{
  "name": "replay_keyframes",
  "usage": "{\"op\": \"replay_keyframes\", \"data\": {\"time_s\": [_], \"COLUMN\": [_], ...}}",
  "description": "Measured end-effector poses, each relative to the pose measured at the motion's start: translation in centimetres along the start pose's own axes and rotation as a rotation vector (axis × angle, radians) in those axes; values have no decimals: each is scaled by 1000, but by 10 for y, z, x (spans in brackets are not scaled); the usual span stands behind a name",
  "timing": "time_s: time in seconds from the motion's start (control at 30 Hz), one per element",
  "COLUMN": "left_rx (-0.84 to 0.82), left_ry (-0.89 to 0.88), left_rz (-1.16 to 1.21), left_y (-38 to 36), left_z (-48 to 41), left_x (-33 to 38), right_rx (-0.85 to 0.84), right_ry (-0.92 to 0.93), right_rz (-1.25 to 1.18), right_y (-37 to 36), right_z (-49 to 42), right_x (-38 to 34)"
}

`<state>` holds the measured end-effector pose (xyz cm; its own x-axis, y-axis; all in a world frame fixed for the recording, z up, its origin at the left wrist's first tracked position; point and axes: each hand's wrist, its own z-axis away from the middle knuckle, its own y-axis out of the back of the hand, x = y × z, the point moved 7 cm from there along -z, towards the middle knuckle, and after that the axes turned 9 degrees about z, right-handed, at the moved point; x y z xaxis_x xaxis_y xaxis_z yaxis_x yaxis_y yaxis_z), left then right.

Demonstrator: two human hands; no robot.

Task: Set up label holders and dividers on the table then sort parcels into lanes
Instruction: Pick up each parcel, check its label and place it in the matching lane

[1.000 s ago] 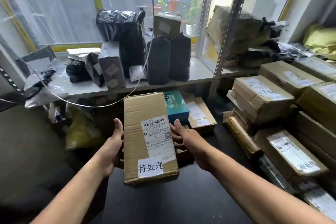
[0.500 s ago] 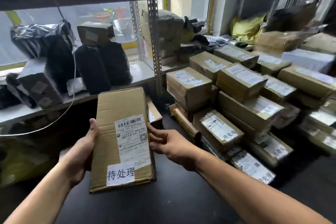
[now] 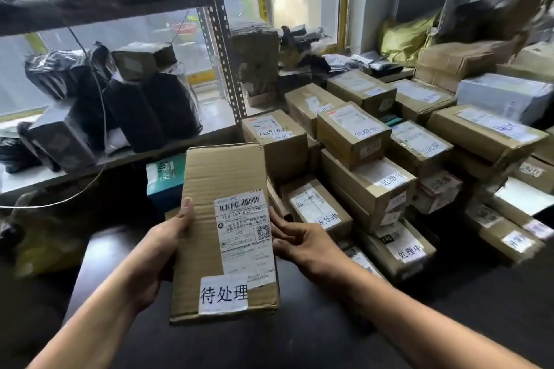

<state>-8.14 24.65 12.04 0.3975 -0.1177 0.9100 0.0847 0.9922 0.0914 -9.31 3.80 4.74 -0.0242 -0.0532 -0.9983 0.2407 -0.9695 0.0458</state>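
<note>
Spanning the lower view, the dark bench (image 3: 299,338) is crowded on the right by stacked labelled parcels (image 3: 353,135). Above its near part a long cardboard parcel (image 3: 215,177) is held face up, gripped along one long side by the left hand (image 3: 159,249) and pinched at the other by the right hand (image 3: 302,244). Its white status sticker (image 3: 223,293) is best read first, then matched against the stickers on the stacks, so that the proper lane is chosen.

Brown ribbed parcel (image 3: 209,204) bearing white, black-barcoded label (image 3: 244,234); black worktop (image 3: 269,344); teal-and-white box (image 3: 165,174) centre left; yellow-green bag (image 3: 404,39) upper right.
</note>
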Motion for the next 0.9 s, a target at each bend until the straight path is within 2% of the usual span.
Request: {"op": "replay_keyframes", "data": {"time_s": [0.17,0.27,0.37,0.47,0.57,0.7,0.8,0.9], "left_rx": [-44,-86,-155,-247,-305,-152,3,44], "left_ry": [-35,-63,-53,-70,-154,-234,-222,-166], "left_rz": [5,26,102,183,223,423,515,523], "left_y": [-16,-16,-15,-13,-12,-20,-34,-61], "left_z": [-3,-15,-26,-40,-48,-49,-61,-70], "left_x": [10,16,15,15,10,-16,-42,-48], "right_rx": [48,100,63,15,71,168,190,232], "right_ry": [59,52,-8,-97,-129,-117,-137,-163], "right_rz": [2,114,142,63,13,-87,-11,74], "right_y": [15,20,15,5,2,18,40,63], "right_z": [2,-5,-12,-18,-18,-22,-29,-34], "right_x": [-7,-8,-8,11,18,5,-6,-23]}}
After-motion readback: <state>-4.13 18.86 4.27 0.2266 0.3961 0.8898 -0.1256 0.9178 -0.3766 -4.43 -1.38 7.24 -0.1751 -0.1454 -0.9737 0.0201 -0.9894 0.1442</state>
